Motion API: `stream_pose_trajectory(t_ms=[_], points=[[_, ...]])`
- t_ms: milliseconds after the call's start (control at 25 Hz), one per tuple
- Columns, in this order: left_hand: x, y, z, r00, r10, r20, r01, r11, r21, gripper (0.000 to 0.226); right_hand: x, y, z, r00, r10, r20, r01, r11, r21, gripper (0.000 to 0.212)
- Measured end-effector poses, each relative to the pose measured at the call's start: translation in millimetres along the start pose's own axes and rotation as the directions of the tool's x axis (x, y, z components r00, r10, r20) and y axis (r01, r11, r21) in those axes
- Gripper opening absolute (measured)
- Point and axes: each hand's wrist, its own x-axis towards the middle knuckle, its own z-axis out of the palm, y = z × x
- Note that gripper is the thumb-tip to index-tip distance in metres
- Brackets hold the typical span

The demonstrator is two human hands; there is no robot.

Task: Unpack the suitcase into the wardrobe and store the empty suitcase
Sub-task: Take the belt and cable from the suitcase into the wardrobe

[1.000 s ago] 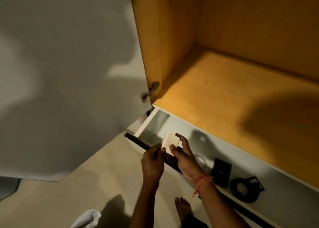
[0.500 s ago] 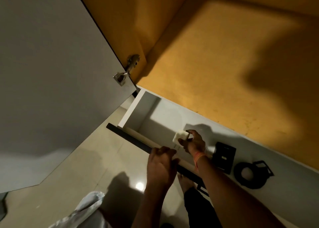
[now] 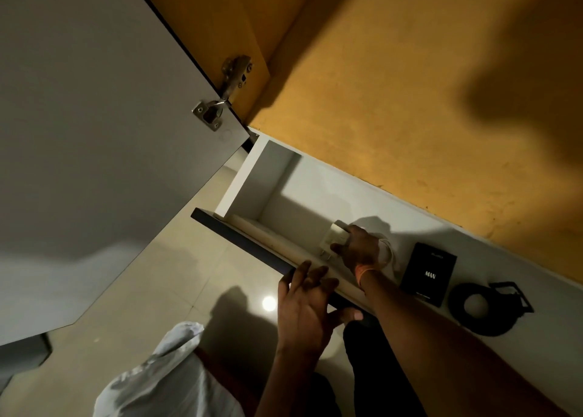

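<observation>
Wardrobe here is orange-brown board inside, with a white drawer [image 3: 239, 176] pulled out below the bottom shelf [image 3: 410, 116]. The thing in play is a small white charger block [image 3: 334, 238], down low in the middle-left of that drawer. The right hand [image 3: 359, 247] has it, fingers [image 3: 339, 247] and thumb clamped on its flat sides. Can't tell if it's touching the drawer floor yet.

My guess on handling: light, hard plastic, smooth enough to slip, not really fragile. The flat sides look like the right place to pinch. What looks like a thin white cable [image 3: 389, 249] loops by the wrist. It's floppy, so it could snag or drag.

The left hand [image 3: 307, 303] rests on the dark drawer front [image 3: 239, 238], fingers spread and fairly straight over the top edge, thumb under it.

A black box [image 3: 429, 273] lies just right of the right wrist, and a coiled black belt [image 3: 482, 309] sits further right. So the open room is to the left, up to the drawer's left wall.

The white door [image 3: 94, 132] stands open on the left on its hinge [image 3: 220, 98], with its corner close to the drawer's far left corner, so watch that. The tiled floor [image 3: 189, 274] is on the near side.
</observation>
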Motion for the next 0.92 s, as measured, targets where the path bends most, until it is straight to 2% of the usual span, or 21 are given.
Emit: stream_pose_trajectory(t_ms=[160,280,440,520,680,760,840,920], points=[[0.7,1.1,0.8,1.0,-0.019,0.001,0.019,1.0,-0.005,0.061,-1.1,-3.3,1.1,1.0,-0.016,-0.013,0.016,0.999,-0.05,0.048],[-0.3,1.1,3.0,0.999,-0.038,0.029,0.039,0.999,-0.008,0.059,-11.8,-2.6,-8.6,0.999,0.044,-0.012,-0.045,0.997,-0.068,0.049],[-3.9,4.6,6.7,1.0,-0.006,-0.022,0.007,0.999,0.035,0.045,-53.4,19.7,-34.6,0.988,-0.152,0.022,0.153,0.987,-0.046,0.016],[-8.1,7.6,5.2,0.999,0.0,-0.037,0.002,0.999,0.039,0.043,-74.3,34.4,-51.6,0.986,-0.164,0.029,0.166,0.984,-0.07,0.012],[-25.6,17.2,-0.5,0.994,0.092,-0.054,-0.094,0.995,-0.028,0.038,-128.5,55.6,-84.4,0.987,-0.162,-0.018,0.16,0.986,-0.051,0.019],[-33.1,21.4,-1.0,0.993,0.118,-0.02,-0.119,0.991,-0.054,0.046,-154.2,61.5,-86.4,0.975,-0.22,0.029,0.221,0.971,-0.095,0.04],[-42.5,26.7,-3.1,0.986,0.165,-0.025,-0.166,0.983,-0.072,0.05,-171.7,73.3,-82.6,0.967,-0.255,-0.004,0.246,0.937,-0.247,0.061],[-49.7,36.6,-9.1,0.966,0.255,0.038,-0.254,0.967,-0.03,0.058,-194.8,75.7,-90.1,0.982,-0.181,-0.043,0.157,0.93,-0.332,0.077]])
